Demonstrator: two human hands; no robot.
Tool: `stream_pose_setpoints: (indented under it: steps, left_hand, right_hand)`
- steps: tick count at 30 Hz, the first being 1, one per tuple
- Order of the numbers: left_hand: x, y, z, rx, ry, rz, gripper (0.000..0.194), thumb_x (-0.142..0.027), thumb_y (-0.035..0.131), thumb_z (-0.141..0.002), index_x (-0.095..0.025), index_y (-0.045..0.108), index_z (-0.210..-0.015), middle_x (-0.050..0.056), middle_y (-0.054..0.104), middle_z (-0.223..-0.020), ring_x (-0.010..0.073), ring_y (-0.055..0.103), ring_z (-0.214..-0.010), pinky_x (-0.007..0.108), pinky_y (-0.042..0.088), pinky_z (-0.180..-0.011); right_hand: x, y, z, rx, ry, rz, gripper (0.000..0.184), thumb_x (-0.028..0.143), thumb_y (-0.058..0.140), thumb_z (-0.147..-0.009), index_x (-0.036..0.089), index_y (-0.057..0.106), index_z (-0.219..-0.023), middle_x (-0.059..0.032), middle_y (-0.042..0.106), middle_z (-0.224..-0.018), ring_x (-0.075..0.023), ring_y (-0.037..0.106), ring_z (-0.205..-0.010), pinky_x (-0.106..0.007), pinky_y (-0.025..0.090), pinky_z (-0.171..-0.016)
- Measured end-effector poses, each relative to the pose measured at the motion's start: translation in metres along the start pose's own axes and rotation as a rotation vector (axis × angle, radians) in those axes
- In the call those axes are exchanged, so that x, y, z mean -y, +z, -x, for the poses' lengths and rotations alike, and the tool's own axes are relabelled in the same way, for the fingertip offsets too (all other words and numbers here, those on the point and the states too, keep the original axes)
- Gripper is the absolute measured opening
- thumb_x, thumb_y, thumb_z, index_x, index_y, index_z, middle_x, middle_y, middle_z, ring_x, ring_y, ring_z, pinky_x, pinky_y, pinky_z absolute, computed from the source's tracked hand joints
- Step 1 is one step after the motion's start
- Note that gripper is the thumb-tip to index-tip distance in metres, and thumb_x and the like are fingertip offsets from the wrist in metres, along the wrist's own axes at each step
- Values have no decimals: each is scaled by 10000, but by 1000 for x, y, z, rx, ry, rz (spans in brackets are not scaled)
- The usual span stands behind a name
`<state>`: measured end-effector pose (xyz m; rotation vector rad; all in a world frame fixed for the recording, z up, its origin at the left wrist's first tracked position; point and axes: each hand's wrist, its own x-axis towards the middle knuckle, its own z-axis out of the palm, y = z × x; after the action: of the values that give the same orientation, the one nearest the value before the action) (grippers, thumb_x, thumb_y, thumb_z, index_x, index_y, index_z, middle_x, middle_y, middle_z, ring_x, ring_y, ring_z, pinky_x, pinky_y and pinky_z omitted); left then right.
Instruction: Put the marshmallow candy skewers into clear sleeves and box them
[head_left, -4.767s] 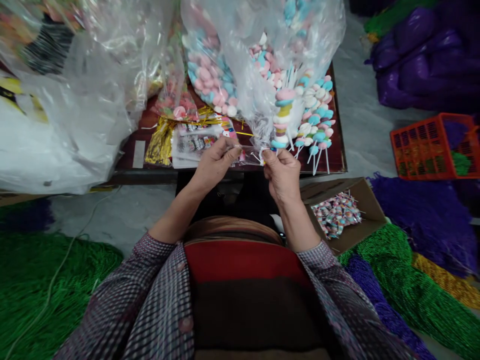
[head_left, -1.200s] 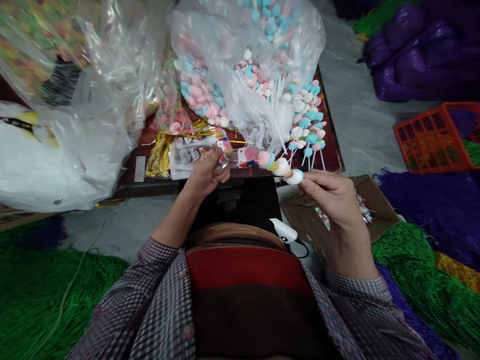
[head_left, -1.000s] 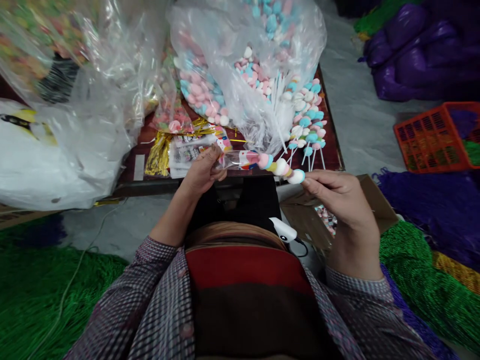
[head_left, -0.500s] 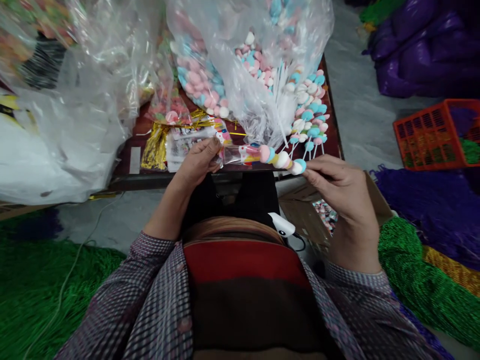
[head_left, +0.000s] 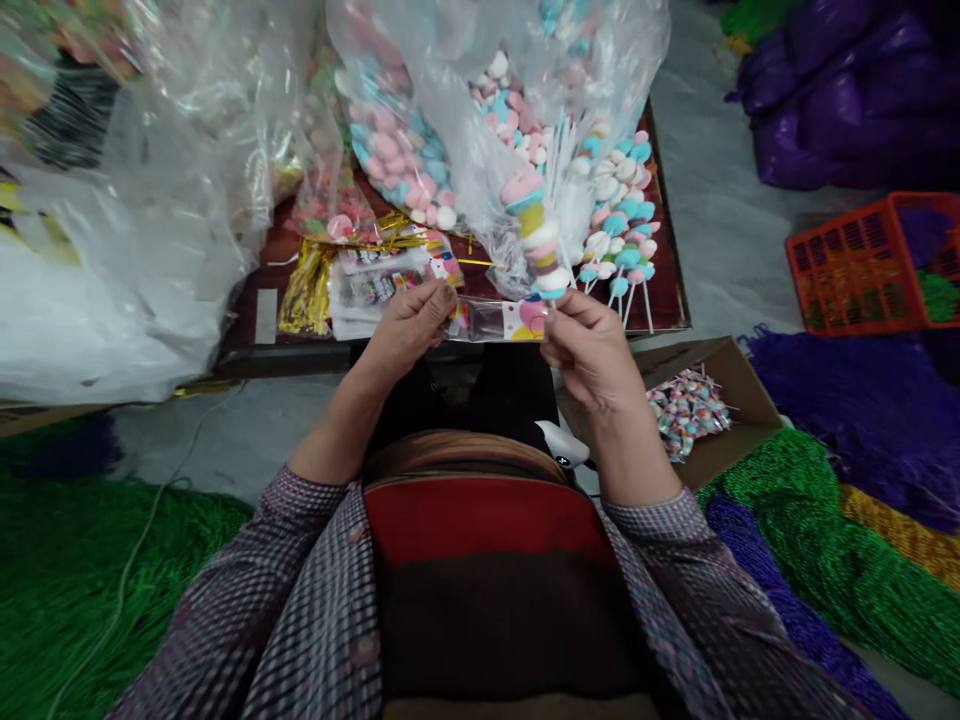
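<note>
My left hand point(head_left: 420, 325) pinches one end of a small clear plastic bag point(head_left: 484, 320) printed with pink and dots at its other end. In my right hand point(head_left: 589, 345) is the stick of a marshmallow skewer point(head_left: 536, 235), with pink, blue, yellow and white sweets stacked on it. The skewer points up and slightly left, outside the bag. My right fingers also touch the bag's printed end. Flat printed bags point(head_left: 375, 290) lie beside my left hand, next to gold twist ties point(head_left: 307, 295). Several finished skewers point(head_left: 622, 225) lie beyond my right hand.
Large clear bags of marshmallows point(head_left: 397, 150) and a bundle of white sticks point(head_left: 562, 170) crowd the dark table point(head_left: 667, 270). A cardboard box point(head_left: 739, 400) with wrapped sweets stands low at right. An orange crate point(head_left: 847, 270) and green strands point(head_left: 112, 570) are on the floor.
The skewer, half a second ago lying sideways with its tip at the bag's mouth, now stands upright away from it. My right hand has come left to the bag's printed end.
</note>
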<state>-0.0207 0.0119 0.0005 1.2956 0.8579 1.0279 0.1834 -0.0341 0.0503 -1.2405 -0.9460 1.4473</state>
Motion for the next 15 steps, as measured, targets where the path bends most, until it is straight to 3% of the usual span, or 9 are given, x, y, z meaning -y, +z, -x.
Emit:
stream_pose_setpoints:
  steps: [7, 15]
  left_hand:
    - [-1, -6, 3, -2, 119, -123, 547, -651, 580, -916, -195, 482, -631, -48, 388, -550, 64, 321, -465, 223, 248, -428]
    - [4, -7, 3, -4, 90, -36, 537, -661, 569, -918, -206, 476, -648, -67, 341, -513, 56, 266, -415, 215, 227, -403]
  right_hand:
    - [5, -7, 3, 62, 52, -76, 316, 422, 853, -715, 204, 705, -889, 108, 381, -571, -16, 168, -447, -225, 83, -419]
    - [-1, -7, 3, 62, 73, -102, 291, 418, 820, -751, 226, 703, -936, 90, 450, -636, -23, 155, -469, -242, 63, -421]
